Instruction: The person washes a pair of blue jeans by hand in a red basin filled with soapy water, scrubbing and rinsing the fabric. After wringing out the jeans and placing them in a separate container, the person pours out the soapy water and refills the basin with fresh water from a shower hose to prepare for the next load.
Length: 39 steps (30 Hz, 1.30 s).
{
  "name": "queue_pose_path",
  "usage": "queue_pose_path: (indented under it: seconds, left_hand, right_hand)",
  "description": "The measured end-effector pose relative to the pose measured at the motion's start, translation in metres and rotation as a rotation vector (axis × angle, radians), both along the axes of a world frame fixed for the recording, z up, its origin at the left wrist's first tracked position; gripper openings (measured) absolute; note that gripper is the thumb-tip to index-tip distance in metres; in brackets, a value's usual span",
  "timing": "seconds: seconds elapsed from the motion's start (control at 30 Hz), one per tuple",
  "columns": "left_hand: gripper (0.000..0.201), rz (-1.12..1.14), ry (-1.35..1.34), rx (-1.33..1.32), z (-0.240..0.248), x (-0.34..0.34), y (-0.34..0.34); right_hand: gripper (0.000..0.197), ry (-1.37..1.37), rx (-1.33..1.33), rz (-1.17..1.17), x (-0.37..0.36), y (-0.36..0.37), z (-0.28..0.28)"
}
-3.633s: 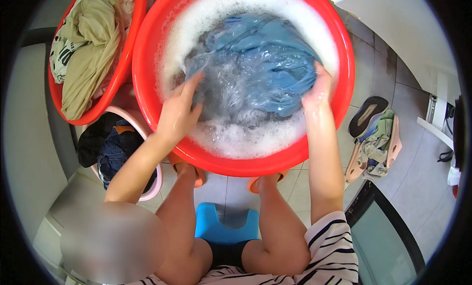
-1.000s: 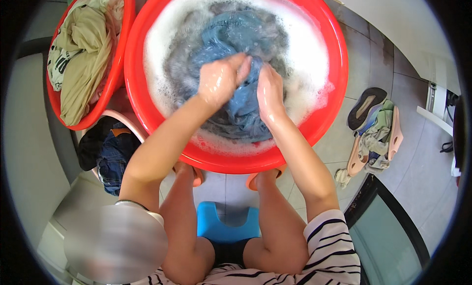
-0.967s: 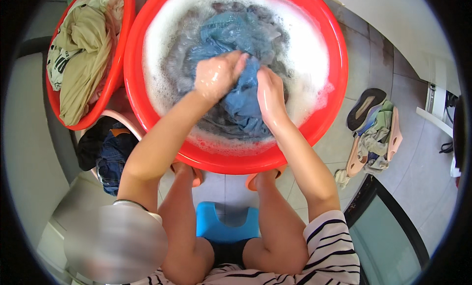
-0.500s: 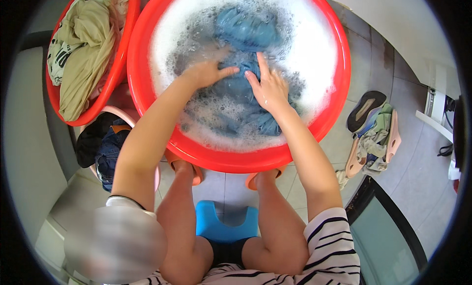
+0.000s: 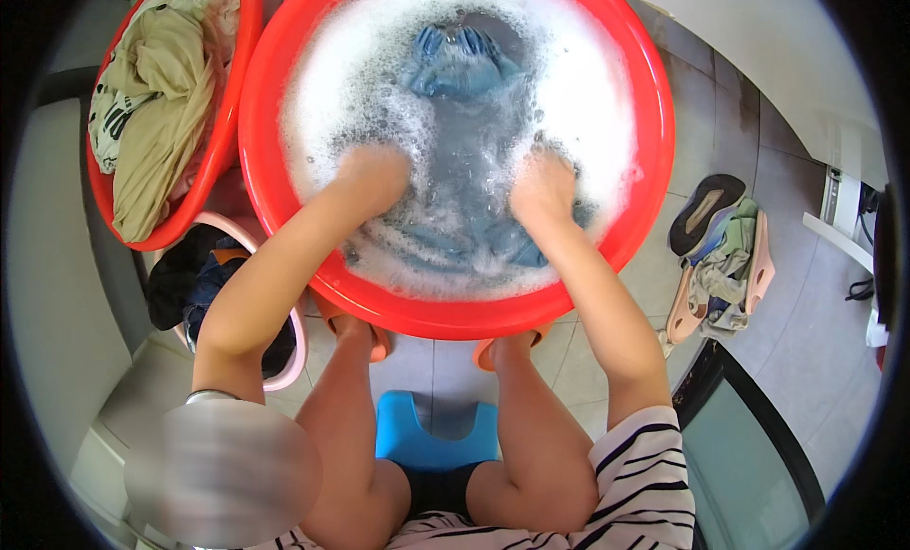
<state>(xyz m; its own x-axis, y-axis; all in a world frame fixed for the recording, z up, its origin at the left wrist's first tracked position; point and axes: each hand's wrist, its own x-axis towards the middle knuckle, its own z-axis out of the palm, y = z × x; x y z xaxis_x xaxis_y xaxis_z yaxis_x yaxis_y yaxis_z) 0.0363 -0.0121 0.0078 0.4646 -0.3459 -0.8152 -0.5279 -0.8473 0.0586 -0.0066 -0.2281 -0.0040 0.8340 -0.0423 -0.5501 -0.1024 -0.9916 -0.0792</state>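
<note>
A blue garment [image 5: 464, 71] lies in sudsy water inside a large red basin [image 5: 268, 161]. Its gathered upper part bulges above the surface, and the rest spreads under the murky water toward me. My left hand [image 5: 376, 175] is sunk in the foam at the garment's left side, with its fingers hidden. On the other side my right hand [image 5: 543, 188] dips into the suds, back of the hand up and fingertips covered. Whether either hand grips the cloth is hidden by foam.
A smaller red basin [image 5: 245, 85] with beige and white clothes [image 5: 166, 123] stands at the left. Below it is a pink tub [image 5: 300, 356] of dark clothes. A blue stool [image 5: 436, 446] is under me. Slippers [image 5: 706, 213] and crumpled cloths [image 5: 725, 275] lie on the tiles at the right.
My hands have moved apart, left and right, and gone down into the foam. Earlier their spread fingers lay on the cloth. The garment's raised part is smaller, its gathered edge showing.
</note>
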Motion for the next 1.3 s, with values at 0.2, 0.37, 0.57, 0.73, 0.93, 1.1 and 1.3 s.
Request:
queue_pose_path:
  seconds: [0.2, 0.37, 0.57, 0.73, 0.93, 1.1, 1.3]
  left_hand:
    - [0.035, 0.226, -0.448, -0.626, 0.061, -0.039, 0.039]
    - [0.032, 0.355, -0.392, -0.891, 0.113, -0.057, 0.05]
    - [0.033, 0.507, -0.211, -1.256, 0.156, -0.069, 0.061]
    - [0.029, 0.512, -0.299, -1.386, 0.17, -0.054, 0.057]
    - [0.03, 0.949, -0.382, -1.193, 0.117, 0.009, 0.019]
    - [0.052, 0.511, -0.618, -0.909, 0.016, 0.028, 0.005]
    - [0.073, 0.523, -0.378, -0.562, -0.028, 0.033, -0.004]
  right_hand:
    - [0.015, -0.118, 0.854, -0.363, -0.031, -0.023, 0.068]
    - [0.021, -0.137, 1.071, -0.281, -0.048, -0.028, 0.13]
    - [0.026, -0.093, 1.261, -0.091, -0.056, -0.034, 0.181]
    - [0.035, -0.133, 1.368, -0.214, -0.054, -0.04, 0.196]
    - [0.021, -0.393, 1.112, -0.505, 0.012, -0.033, 0.118]
    - [0.042, -0.701, 0.578, -0.119, 0.042, 0.002, 0.016]
    - [0.05, -0.247, 0.412, -0.2, 0.046, 0.024, -0.012]
